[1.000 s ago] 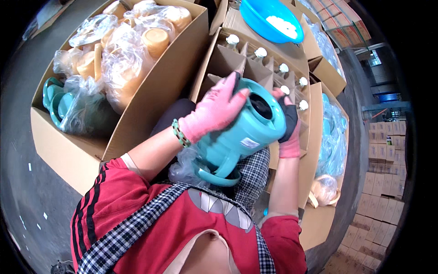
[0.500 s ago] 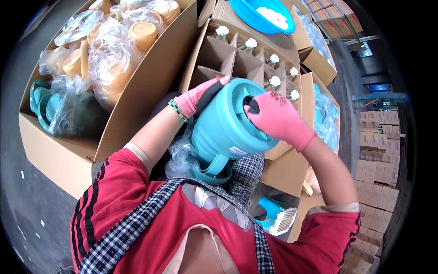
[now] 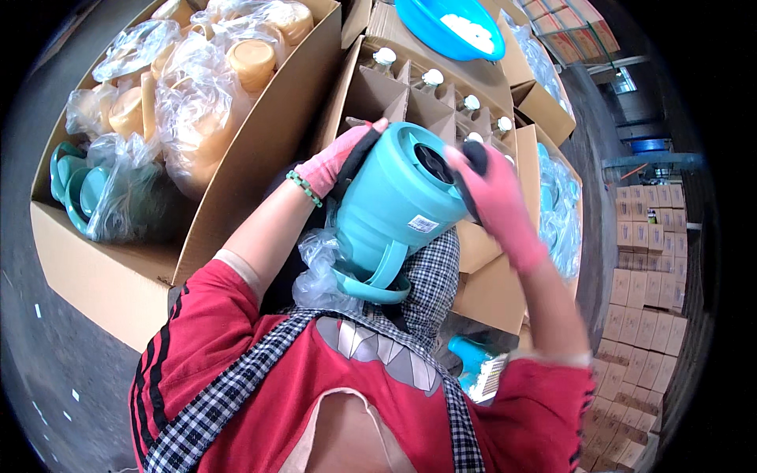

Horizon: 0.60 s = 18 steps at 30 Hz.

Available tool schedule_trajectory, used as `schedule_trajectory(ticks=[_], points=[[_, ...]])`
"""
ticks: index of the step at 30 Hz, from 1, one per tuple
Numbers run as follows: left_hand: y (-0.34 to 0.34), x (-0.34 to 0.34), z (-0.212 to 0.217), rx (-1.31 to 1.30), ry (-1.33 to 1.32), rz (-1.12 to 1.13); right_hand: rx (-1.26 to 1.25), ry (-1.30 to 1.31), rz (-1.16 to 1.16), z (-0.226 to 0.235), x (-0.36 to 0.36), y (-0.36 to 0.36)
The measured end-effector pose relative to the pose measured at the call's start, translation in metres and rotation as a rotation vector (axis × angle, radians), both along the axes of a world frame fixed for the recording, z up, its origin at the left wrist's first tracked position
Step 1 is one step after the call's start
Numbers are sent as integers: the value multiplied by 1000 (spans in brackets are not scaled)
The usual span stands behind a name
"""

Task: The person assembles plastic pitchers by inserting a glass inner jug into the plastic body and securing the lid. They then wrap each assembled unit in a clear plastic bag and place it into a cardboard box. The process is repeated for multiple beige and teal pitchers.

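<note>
A teal plastic jug (image 3: 371, 197) with a looped handle lies tilted in front of me, its round base turned up and to the right. A black round insert (image 3: 434, 163) shows in the middle of that base. My left hand (image 3: 341, 162), in a pink and black glove, is closed on the jug's far left side. Beside the base's right edge is my right hand (image 3: 497, 193), gloved alike and blurred, its fingers apart and nothing seen in them. Clear plastic film (image 3: 322, 264) bunches by the jug's lower end, near the handle.
Ahead stands a divided carton (image 3: 406, 102) with several white-capped bottles. A blue basin (image 3: 410, 24) of white pieces sits beyond it. At left, a big carton (image 3: 95, 272) holds wrapped peach and teal jugs. More cartons stand at right, with stacked boxes (image 3: 643, 296) farther off.
My right hand has come off the jug's base and moved right, uncovering the black insert. The jug has turned slightly, so its white label shows more. My left hand keeps its grip.
</note>
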<state>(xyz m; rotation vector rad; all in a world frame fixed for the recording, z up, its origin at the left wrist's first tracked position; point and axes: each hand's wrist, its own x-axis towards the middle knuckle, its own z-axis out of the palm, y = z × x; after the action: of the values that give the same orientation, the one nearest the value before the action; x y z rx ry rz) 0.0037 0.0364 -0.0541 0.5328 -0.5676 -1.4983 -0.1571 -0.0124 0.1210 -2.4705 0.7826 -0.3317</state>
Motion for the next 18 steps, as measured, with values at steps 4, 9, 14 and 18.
schedule_trajectory(ticks=[4, 9, 14, 18], points=[[20, -4, 10, -89, -376, 84, 54, 29, -252, -37, -79, 72], [92, -29, 58, -88, -1126, 152, 996, -81, -211, -133, -84, 79], [165, -49, 33, -61, -1968, -34, 1128, -303, -356, -131, -104, 81], [185, 45, 81, 663, -1145, 854, 1094, -331, -448, -104, -130, 84]])
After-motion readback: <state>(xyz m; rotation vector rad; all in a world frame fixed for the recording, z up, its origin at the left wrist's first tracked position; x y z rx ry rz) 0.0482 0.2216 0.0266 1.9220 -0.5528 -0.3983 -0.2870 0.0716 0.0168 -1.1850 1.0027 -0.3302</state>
